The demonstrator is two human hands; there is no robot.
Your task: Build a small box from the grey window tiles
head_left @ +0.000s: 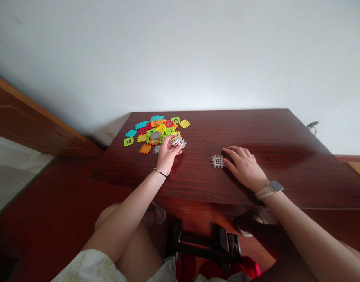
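My left hand [167, 152] pinches a grey window tile [178, 142] between thumb and fingertips, holding it just above the table at the lower right edge of the pile of plastic interlocking tiles [155, 131], a little left of the frame's centre. A thin dark bracelet [160, 172] circles that wrist. My right hand [242, 166] lies flat and spread on the dark wooden table [285, 156], right of centre, gripping nothing; its fingertips touch the right edge of a second grey window tile [218, 161] that lies flat near the middle of the frame. A pale smartwatch [270, 188] sits on that wrist. The pile holds blue, red, yellow, green and orange tiles, with another grey one among them. Behind the table rises a white wall [197, 51].
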